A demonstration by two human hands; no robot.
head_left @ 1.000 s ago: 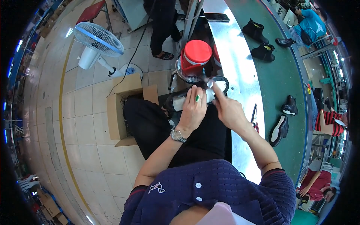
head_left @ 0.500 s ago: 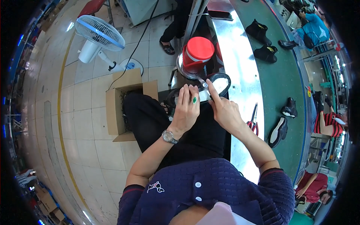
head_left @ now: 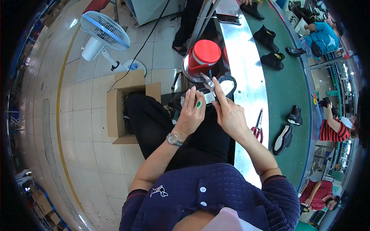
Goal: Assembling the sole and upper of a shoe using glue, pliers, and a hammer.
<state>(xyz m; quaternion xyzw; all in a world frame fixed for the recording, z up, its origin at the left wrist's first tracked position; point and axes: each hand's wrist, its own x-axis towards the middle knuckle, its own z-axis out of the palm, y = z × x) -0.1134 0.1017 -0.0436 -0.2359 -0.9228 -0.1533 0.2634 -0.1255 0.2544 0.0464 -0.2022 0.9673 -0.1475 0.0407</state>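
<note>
Head view: shoe sole (head_left: 225, 85) just beyond both hands (head_left: 210, 111); scissors (head_left: 208, 82) in right.

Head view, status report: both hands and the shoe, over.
Left hand steadies black shoe on lap. Right hand holds metal tool at its opening. Red-lidded container close behind.

We get one head-worn fisheye view, looking steeply down (edges bending outward), hands near frame centre.
</note>
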